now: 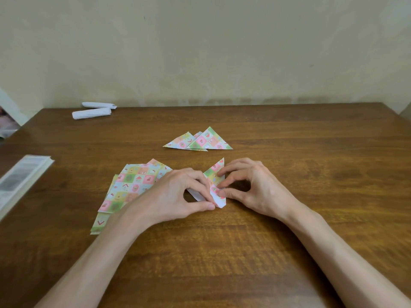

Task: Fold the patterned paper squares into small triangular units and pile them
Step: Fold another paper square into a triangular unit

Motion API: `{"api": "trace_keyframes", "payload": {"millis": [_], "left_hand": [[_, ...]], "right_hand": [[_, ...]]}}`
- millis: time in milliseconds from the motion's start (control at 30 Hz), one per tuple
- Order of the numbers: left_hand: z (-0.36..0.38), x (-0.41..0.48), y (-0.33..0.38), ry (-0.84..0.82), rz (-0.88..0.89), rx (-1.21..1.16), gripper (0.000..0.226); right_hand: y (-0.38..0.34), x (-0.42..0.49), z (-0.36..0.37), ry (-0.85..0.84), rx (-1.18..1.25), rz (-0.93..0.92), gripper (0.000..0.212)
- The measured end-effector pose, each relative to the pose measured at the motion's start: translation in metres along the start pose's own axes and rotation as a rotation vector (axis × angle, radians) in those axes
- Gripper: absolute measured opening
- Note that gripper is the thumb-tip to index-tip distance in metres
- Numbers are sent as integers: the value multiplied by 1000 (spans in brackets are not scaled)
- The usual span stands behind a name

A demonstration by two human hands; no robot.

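Two white paper rolls [91, 113] and a book [21, 181] lie on the wooden table [311, 174].

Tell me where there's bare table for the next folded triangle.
Bare table lies right of the right hand, and between the folded triangles and white rolls. Crowded: the middle, where it and the left hand hold the half-folded paper beside the stack of squares.

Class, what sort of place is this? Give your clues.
Likely a home room used for paper craft: a wooden table against a bare wall, with patterned squares and folded triangles.
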State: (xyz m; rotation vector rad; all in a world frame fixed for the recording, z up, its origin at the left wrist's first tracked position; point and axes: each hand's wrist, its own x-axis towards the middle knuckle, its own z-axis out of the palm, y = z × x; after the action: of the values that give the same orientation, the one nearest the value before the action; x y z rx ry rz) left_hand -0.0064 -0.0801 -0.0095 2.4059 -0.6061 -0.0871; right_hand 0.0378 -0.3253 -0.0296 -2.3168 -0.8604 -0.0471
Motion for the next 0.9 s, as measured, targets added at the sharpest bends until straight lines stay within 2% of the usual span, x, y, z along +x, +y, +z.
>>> {"api": "trace_keyframes", "payload": {"millis": [333,600,900], "left_hand": [[3,2,5,86,-4,26,19],[5,2,3,39,-25,19,7],[7,2,1,49,-33,27,4]], "right_hand": [[-2,-4,-10,-80,84,-10,16],[-3,-7,-16,-149,106,1,25],[-6,-6,-5,-60,59,-18,23]]}}
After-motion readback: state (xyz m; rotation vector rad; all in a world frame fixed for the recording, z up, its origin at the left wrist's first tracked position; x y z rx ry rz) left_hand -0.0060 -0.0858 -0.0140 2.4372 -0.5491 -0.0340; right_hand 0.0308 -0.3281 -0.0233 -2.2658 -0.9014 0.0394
